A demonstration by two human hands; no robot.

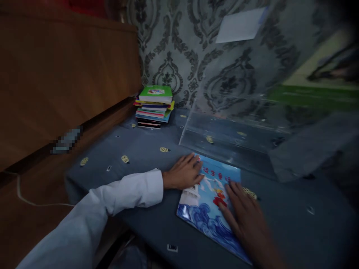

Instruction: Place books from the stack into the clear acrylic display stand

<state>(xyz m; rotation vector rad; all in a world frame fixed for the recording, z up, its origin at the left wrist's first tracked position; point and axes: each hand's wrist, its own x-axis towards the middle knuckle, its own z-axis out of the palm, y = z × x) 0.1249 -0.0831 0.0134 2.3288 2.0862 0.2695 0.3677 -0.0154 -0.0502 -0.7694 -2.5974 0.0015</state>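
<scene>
In the head view, the left grip [183,173] lies flat and unclenched, palm down, its fingers spread over the upper left corner of the book [209,205]; it presses on the cover and is closed around nothing. A white sleeve [134,190] covers the arm up to the wrist. The right grip [248,215] is open too: its thumb rests on the cover near a figure in red, its other fingers are stretched along the book's right edge, the tips by the end of the title. Whether any finger reaches under that edge cannot be told.

The book lies shut on the table [143,160], between the two grips and partly under both, set at a slant. Its glossy blue cover has red characters at the top, a white building below the left grip's fingers, and dark blue waves along the bottom.

Beyond the left grip and to its left stands a stack of books [155,106], a green one on top. Beyond both grips is a clear stand [224,138]; to the right of it, past the right grip, a grey shape is too blurred to name. Well left of the left grip are a wooden cabinet [67,74] and a pale cord [36,203]. Far beyond the grips, a white paper [241,24] is on the patterned wall [168,45].
</scene>
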